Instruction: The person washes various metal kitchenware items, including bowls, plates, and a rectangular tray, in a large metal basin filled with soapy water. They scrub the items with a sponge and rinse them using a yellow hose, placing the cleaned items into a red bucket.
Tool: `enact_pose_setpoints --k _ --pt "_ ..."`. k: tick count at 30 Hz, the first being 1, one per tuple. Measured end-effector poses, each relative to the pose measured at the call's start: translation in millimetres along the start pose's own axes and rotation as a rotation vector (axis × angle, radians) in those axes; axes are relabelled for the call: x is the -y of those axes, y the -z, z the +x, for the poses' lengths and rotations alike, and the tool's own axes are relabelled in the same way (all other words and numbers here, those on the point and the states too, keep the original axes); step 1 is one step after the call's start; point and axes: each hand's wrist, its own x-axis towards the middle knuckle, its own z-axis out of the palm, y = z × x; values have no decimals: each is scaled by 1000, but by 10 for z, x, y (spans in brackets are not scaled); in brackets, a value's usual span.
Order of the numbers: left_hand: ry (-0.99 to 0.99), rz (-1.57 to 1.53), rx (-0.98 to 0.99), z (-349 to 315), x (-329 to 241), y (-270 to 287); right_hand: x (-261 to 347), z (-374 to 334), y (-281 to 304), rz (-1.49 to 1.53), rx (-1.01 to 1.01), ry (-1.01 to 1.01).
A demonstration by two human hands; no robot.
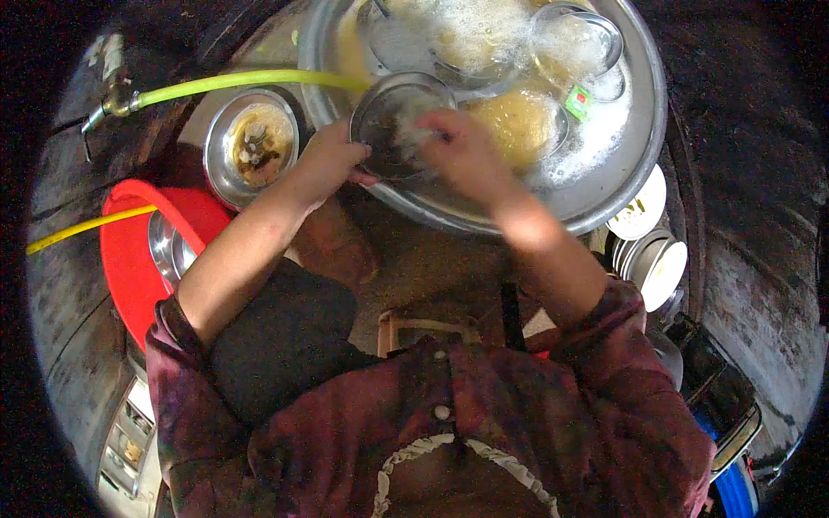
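Observation:
My left hand point(332, 164) grips the near left rim of a round metal bowl point(384, 99), its fingers closed round the edge. The bowl is tilted over the near side of a large metal basin point(643, 129) of soapy water. Over the bowl's right side, my right hand point(466, 160) is curled and somewhat blurred. A pale, smeared patch shows by its fingertips; I cannot make out what it is. More metal dishes point(574, 43) lie among the suds, and a small green packet point(579, 102) floats at the right.
A yellow-green hose point(233, 84) runs from a wall tap point(117, 104) to the basin. Left of the basin sits a dirty metal bowl point(220, 142). A red tub point(129, 259) with metalware stands nearer. Stacked plates point(661, 268) are at the right, a small stool point(389, 332) below.

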Motion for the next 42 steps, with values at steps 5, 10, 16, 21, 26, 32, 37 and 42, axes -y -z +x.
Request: enact_pose_setpoints --k 5,10,16,21,26,32,37,42 --pt "-52 81 -12 -82 -181 -110 27 68 -526 -241 -187 384" --pt "16 -1 95 -107 -77 -15 -806 258 -189 -702 -194 138" --pt "60 -122 73 -97 -112 -2 -1141 -72 121 142 -269 -491" --pt "-385 182 -55 -154 -169 -140 -1262 -52 126 1100 -260 -685" --pt "-801 1187 268 -50 -108 202 -1053 248 463 1066 27 -963" --pt "-116 97 23 -4 -206 107 -1590 195 394 -377 -225 -258" --pt "-62 -428 41 -27 -61 189 -1679 -145 92 -1194 394 -101" --pt "-45 -551 60 -12 93 252 -1059 -1 213 -252 77 -261"
